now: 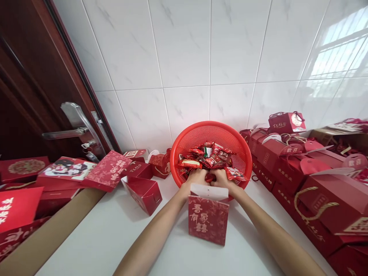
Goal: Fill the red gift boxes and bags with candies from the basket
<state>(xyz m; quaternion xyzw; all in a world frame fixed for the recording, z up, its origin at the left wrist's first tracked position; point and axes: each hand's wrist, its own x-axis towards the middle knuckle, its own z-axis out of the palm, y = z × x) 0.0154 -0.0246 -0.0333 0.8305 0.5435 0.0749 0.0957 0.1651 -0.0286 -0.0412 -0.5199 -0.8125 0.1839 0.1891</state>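
A round red plastic basket (211,128) with perforated walls holds a heap of wrapped candies (212,157), mostly red. Both my hands reach into its near side. My left hand (197,177) is curled down among the wrappers, and my right hand (220,177) is curled close beside it. Dark red wrappers show between the two hands; the fingertips and whatever they hold are hidden. In front of the basket, between my forearms, an open red gift box (208,220) stands upright on the white table (172,241). Its raised pale flap (209,191) overlaps the view of my wrists.
A small open red box (143,193) lies left of the basket, with several more gift boxes (106,170) beyond it. Rows of red boxes with rope handles (339,199) line the right. Behind are a tiled wall (186,50) and a door handle (64,133).
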